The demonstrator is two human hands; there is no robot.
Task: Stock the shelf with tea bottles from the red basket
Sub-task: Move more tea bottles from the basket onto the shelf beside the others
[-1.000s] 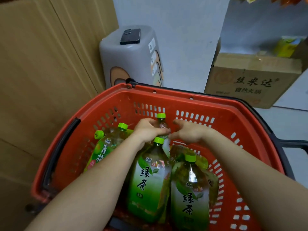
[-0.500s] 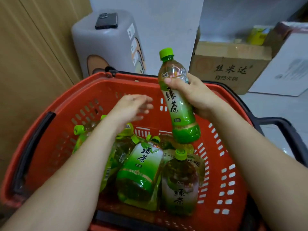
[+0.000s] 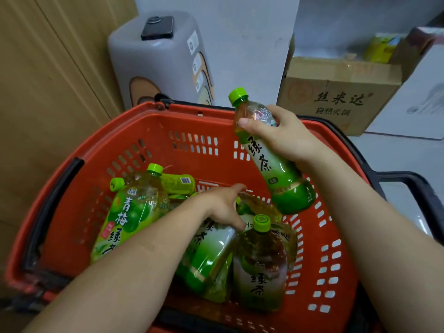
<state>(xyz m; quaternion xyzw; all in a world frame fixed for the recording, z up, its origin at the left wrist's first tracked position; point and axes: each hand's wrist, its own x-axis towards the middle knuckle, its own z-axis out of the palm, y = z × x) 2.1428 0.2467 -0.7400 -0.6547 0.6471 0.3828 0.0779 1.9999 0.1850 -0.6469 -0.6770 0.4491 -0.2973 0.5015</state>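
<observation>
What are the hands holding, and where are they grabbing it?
The right hand grips a tea bottle around its upper part, below the cap. The left hand touches bottles in the basket; a grip cannot be told.

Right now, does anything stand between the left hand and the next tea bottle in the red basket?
Nothing visible does. The left hand covers the top of the middle bottle in the red basket; the right hand holds the lifted bottle up and aside.

Tan wood panelling (image 3: 48, 92) down the left of the frame; pale grey wall (image 3: 240, 44) at upper centre. Against it, rounded grey bin (image 3: 156, 68) — black phone (image 3: 157, 27) on top. Upper right: printed cardboard box (image 3: 336, 97) on pale floor (image 3: 396, 159).
</observation>
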